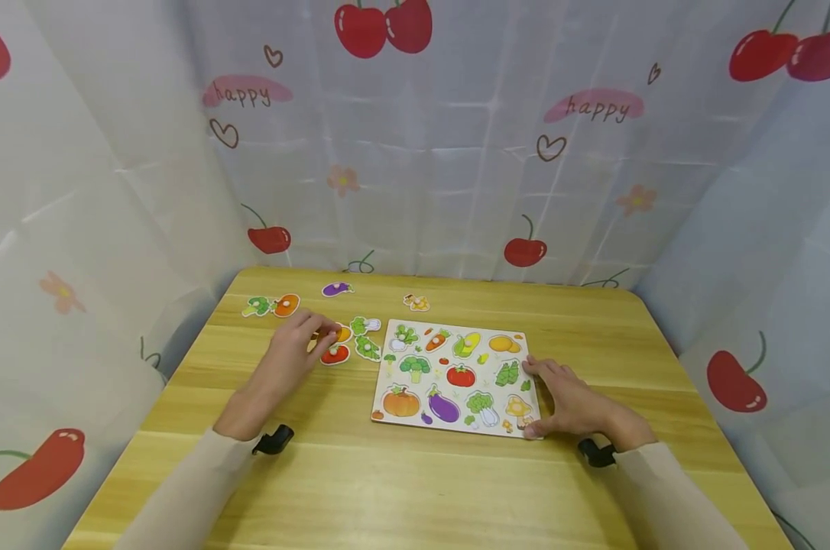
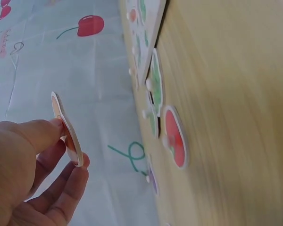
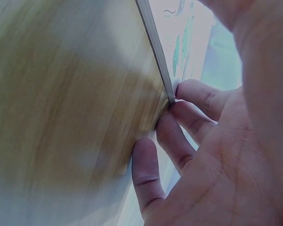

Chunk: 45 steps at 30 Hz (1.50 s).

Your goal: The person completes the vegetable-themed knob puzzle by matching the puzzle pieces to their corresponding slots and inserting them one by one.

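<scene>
A thin orange-yellow puzzle piece [image 2: 71, 136] is pinched by my left hand [image 1: 287, 355] between thumb and fingers. In the left wrist view it is edge-on, held off the table. Below it lies a red vegetable piece [image 1: 335, 354] with a small knob. Two green pieces, a leafy cabbage [image 1: 364, 325] and a leafy green one [image 1: 367, 348], lie beside the vegetable puzzle board [image 1: 429, 386]. My right hand [image 1: 576, 401] touches the board's right edge, thumb at the near corner. In the right wrist view its fingertips [image 3: 145, 155] meet the edge and the tabletop.
A broccoli piece [image 1: 256, 306] and pumpkin piece [image 1: 286, 305] lie at the back left of the wooden table [image 1: 401, 489]. Farther back are an eggplant piece [image 1: 335, 289] and a mushroom piece [image 1: 418, 303]. A cherry-patterned curtain [image 1: 449, 206] hangs behind the table.
</scene>
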### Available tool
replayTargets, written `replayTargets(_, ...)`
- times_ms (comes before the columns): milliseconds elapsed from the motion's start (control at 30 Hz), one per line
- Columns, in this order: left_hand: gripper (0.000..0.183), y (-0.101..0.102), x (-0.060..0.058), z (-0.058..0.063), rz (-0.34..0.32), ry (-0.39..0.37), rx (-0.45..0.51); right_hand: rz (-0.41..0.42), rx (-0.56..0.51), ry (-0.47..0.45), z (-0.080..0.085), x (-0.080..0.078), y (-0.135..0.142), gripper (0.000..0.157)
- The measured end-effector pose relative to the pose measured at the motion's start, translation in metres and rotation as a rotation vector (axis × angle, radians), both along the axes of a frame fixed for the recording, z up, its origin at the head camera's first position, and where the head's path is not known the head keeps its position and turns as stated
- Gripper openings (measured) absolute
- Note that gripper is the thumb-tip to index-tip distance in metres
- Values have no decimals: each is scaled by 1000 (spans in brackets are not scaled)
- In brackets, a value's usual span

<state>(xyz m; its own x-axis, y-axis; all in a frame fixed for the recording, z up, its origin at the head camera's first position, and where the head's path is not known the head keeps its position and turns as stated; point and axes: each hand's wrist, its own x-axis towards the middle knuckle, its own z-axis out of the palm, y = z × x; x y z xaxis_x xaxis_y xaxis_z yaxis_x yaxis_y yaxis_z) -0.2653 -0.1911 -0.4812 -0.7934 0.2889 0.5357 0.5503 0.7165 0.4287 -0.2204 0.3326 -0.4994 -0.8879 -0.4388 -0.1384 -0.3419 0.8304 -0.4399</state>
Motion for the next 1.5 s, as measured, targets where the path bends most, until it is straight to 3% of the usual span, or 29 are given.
replayTargets(433, 12, 45, -12, 5, -74, -4, 26, 11, -5, 15, -2, -2, 0, 126)
replayTargets(633, 11, 71, -20, 6, -125, -62, 39, 21, -13, 32, -1, -2, 0, 125)
replayTargets(933, 10, 116, -31, 8, -199, -65, 44, 14, -12, 22, 1, -1, -1, 124)
replayTargets(1500, 11, 189, -50, -2, -285, -126, 53, 14, -16, 14, 0, -1, -1, 124)
